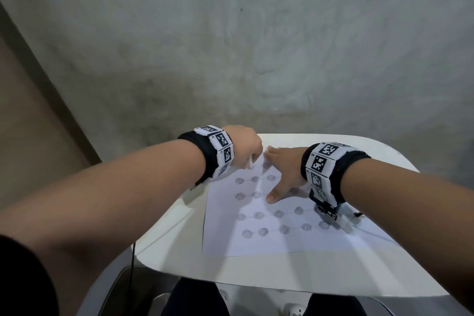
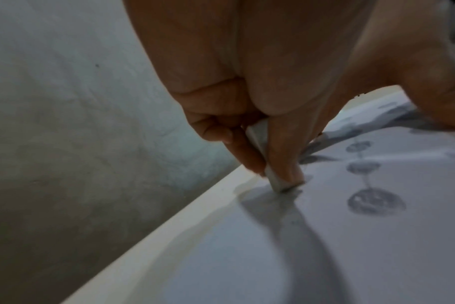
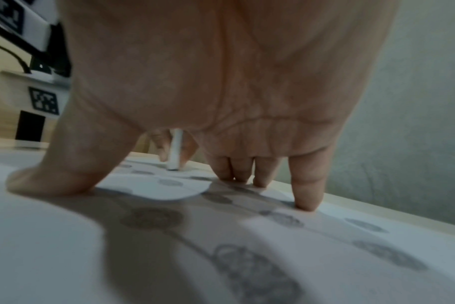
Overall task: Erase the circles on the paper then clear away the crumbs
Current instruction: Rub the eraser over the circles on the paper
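- Left hand (image 1: 243, 146) at the far-left corner of the paper (image 1: 282, 238), fingers (image 2: 283, 148) pinching a white eraser (image 2: 281, 184) between thumb and forefinger.
- Eraser held nearly upright, bottom end touching the paper right by its far edge; also seen from the right wrist view behind the other hand (image 3: 175, 152).
- Right hand (image 1: 284, 169) flat on the paper, fingers spread, thumb (image 1: 273, 194) splayed toward the person, fingertips (image 3: 305, 197) pressing the sheet down near the far edge.
- Paper lies on a white desk (image 1: 179, 233), roughly centred, a bit skewed; right hand is just beside the eraser, not touching it.
- Pencil-shaded circles (image 1: 257, 215) in rows joined by thin lines; several rows visible near the person, two short rows by the left wrist, more partly hidden under the right hand.
- Closest circle to the eraser in the left wrist view (image 2: 376, 202) looks intact, grey scribble fill.
- Crumbs: can't tell, frames too blurred.
- Both wrists wear black bands with white marker tags (image 1: 220, 146).
- Grey concrete wall (image 1: 230, 46) behind the desk.
- Person's dark-clad knees (image 1: 195, 300) under the desk's near edge.
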